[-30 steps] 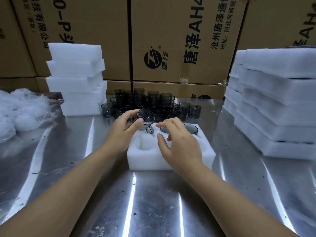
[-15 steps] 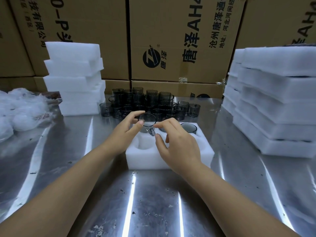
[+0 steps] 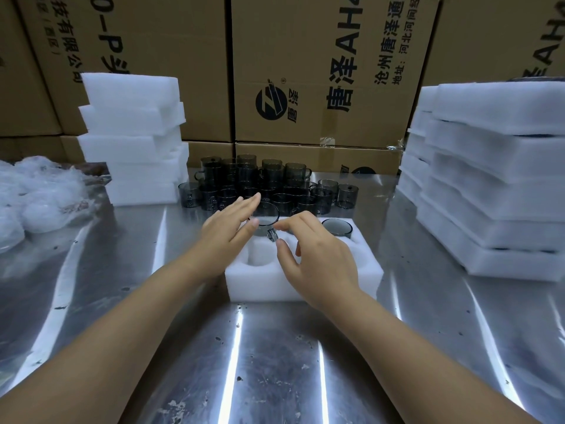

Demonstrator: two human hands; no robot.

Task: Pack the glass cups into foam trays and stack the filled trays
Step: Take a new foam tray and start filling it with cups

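Lowered since a second ago, the glass cup (image 3: 266, 216) enters the far-left pocket of the foam tray (image 3: 305, 286) — left hand (image 3: 226, 237) steadying with straight fingers, right hand (image 3: 321, 261) pinching its handle, apparently to align it.

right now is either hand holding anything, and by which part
The glass cup: the right hand seems to pinch its handle between thumb and forefinger, while the left hand rests straight fingers against its side, over the foam tray.

Two hands (image 3: 224, 237) (image 3: 321, 258), one foam tray (image 3: 305, 289), at least two glass cups (image 3: 265, 222) (image 3: 336, 228) inside
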